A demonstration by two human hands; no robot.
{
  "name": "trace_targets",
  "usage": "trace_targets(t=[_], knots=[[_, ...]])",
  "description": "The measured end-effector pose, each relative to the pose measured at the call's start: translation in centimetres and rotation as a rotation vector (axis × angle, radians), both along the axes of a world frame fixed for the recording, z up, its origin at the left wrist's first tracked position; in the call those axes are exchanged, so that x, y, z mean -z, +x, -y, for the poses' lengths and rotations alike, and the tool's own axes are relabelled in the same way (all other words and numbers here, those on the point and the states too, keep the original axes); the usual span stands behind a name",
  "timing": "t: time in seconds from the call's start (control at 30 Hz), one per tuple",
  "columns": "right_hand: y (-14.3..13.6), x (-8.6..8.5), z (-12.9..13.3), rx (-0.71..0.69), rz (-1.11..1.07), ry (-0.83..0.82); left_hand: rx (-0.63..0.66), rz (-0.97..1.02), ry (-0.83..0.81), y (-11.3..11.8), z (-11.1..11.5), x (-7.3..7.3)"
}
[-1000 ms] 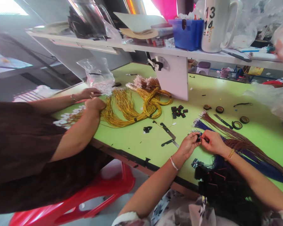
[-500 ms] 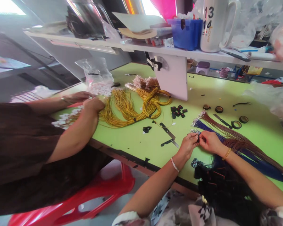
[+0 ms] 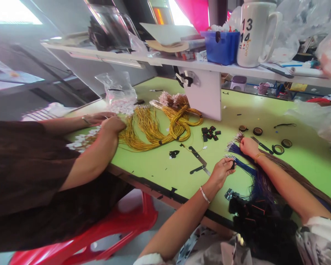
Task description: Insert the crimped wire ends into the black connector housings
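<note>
My left hand [image 3: 222, 171] pinches a small black connector [image 3: 232, 165] over the green table, just left of the blue wires [image 3: 244, 165]. Farther up and to the right, my right hand [image 3: 249, 148] is closed at the tipped ends of the brown wires [image 3: 281, 163]; whatever its fingertips grip is too small to make out. A pile of black connectors on wires [image 3: 264, 228] lies at the table edge and over my lap. Beside it, on the table, is a small cluster of dark connectors [image 3: 230, 194].
Left of me a co-worker's hands [image 3: 113, 123] work by yellow wire bundles [image 3: 151, 138]. Black blocks [image 3: 210, 133], knives [image 3: 198, 156] and tape rolls [image 3: 278, 149] lie on the green table [image 3: 154, 165]. A shelf [image 3: 165, 62] holds a blue bin [image 3: 222, 48] and a mug [image 3: 255, 36].
My right hand has left my left hand and moved up to the brown wire ends. The black connector stays in my left hand. The view has shifted slightly.
</note>
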State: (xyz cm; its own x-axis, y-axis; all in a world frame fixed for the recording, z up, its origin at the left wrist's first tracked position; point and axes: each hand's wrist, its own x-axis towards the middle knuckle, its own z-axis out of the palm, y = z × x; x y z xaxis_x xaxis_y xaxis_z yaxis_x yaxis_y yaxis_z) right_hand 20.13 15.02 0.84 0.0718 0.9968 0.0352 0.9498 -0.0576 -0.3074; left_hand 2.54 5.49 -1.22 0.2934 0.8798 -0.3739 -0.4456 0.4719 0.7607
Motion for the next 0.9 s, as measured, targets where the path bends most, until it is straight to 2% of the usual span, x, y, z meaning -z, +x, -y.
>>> trace_targets(t=[0.13, 0.3, 0.4, 0.5, 0.7, 0.9], knots=[[0.1, -0.1, -0.1, -0.029, -0.091, 0.053, 0.005, 0.005, 0.0, 0.0, 0.0, 0.0], [-0.9, -1.9, 0.3, -0.17, -0.448, 0.144, 0.002, 0.014, 0.001, 0.0, 0.1, -0.1], [-1.6, -2.9, 1.6, -0.243, -0.593, 0.128, -0.002, 0.027, 0.005, 0.0, 0.1, -0.1], [-1.8, -3.4, 3.6, -0.24, -0.673, 0.088, 0.0, 0.05, 0.018, 0.0, 0.1, 0.0], [-1.1, -2.3, 7.4, -0.23, -0.703, 0.042, -0.008, 0.106, -0.003, 0.2, 0.1, 0.1], [-1.4, -0.9, 9.1, -0.222, -0.68, 0.031, -0.018, 0.123, -0.006, 0.2, 0.1, 0.0]])
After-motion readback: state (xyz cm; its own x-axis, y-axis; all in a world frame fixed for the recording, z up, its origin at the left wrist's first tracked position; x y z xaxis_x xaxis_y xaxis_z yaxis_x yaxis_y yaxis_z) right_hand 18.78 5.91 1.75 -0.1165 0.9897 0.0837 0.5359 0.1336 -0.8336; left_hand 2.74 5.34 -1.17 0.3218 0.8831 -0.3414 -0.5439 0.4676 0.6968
